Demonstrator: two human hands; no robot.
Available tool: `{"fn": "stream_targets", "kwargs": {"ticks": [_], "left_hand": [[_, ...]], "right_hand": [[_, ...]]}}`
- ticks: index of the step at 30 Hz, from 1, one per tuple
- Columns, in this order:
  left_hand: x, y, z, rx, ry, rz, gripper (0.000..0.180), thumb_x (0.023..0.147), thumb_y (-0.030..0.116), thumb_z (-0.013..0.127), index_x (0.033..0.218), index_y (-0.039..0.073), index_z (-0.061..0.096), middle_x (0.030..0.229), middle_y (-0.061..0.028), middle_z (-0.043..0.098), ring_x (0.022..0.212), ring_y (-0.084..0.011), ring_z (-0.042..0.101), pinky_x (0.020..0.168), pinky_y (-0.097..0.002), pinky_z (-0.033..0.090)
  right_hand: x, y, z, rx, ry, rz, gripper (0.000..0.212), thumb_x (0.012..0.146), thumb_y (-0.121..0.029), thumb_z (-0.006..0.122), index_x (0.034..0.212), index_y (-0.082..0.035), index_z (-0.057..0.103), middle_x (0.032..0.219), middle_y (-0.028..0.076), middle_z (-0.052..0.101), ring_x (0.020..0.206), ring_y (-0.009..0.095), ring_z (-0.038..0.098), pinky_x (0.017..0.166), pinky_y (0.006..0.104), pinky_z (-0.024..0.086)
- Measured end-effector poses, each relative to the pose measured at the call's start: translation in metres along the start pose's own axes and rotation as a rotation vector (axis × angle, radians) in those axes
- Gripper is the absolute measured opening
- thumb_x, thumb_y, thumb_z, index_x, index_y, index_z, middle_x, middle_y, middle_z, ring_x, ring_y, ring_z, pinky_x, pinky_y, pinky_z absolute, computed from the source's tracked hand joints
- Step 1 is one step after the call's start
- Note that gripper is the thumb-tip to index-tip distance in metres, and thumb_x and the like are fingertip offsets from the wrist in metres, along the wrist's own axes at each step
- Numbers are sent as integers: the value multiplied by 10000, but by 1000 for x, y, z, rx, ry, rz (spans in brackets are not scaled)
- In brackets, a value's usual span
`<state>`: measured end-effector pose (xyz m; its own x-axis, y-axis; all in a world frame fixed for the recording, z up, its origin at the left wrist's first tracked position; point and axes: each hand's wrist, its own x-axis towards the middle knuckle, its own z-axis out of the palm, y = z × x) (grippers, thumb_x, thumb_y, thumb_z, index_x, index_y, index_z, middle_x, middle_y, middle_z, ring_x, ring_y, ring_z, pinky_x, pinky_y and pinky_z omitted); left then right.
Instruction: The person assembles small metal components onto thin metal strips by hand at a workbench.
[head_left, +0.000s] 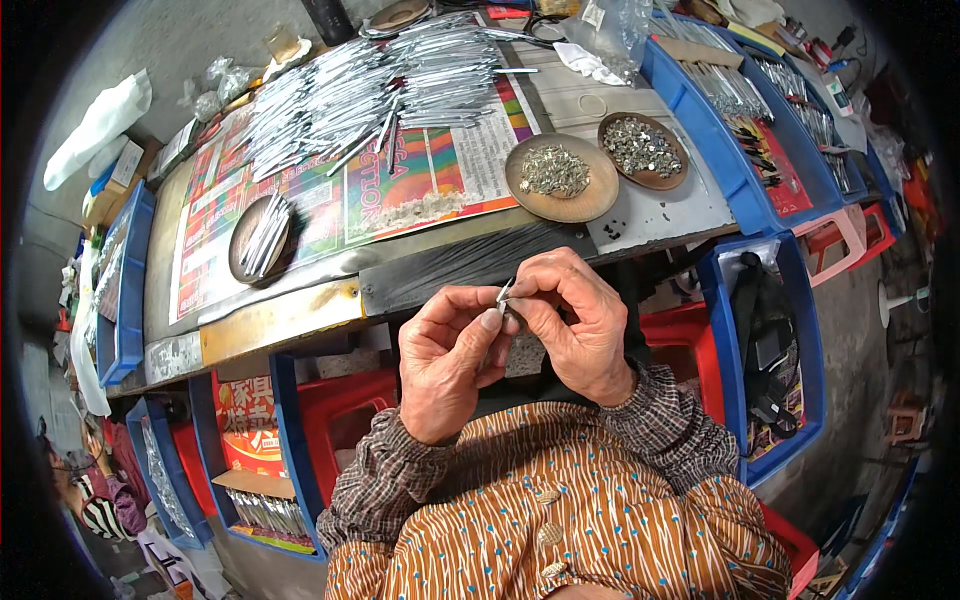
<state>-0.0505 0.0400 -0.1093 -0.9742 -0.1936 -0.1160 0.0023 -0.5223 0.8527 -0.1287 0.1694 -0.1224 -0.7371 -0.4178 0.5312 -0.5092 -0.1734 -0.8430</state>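
Note:
My left hand (450, 355) and my right hand (572, 318) meet just in front of the table's near edge, fingertips almost touching. Between the thumb and fingers of the left is a small silvery metal piece (503, 293), its tip pointing up. The right thumb and forefinger pinch at the same piece from the other side; most of it is hidden by the fingers. Beyond the hands stand a round shallow bowl of small brassy metal parts (556, 170) and a darker bowl of small silver parts (642, 147). A bowl of slim metal strips (265, 238) sits to the left.
Large piles of long silver metal strips (370, 95) cover the far part of the table (160, 290). Blue trays (700, 130) with metal tools stand at the right. More blue crates (815, 370) and red stools (690, 335) crowd below the table edge.

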Motion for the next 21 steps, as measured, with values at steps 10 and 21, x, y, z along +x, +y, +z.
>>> {"fn": "stream_targets", "kwargs": {"ticks": [10, 21], "left_hand": [[-1, 0, 1, -51, 4, 19, 166, 909, 51, 581, 1053, -29, 564, 845, -76, 641, 601, -64, 534, 430, -175, 375], [1, -5, 0, 38, 17, 100, 157, 910, 19, 566, 1053, -47, 565, 849, -80, 644, 595, -61, 535, 430, -183, 394]], "right_hand": [[3, -4, 3, -233, 69, -153, 141, 768, 27, 666, 876, -14, 586, 830, 86, 588, 756, 232, 611, 628, 308, 499], [1, 1, 6, -325, 105, -254, 170, 740, 45, 677, 869, -19, 588, 818, 94, 597, 717, 237, 625, 600, 302, 509]]}}
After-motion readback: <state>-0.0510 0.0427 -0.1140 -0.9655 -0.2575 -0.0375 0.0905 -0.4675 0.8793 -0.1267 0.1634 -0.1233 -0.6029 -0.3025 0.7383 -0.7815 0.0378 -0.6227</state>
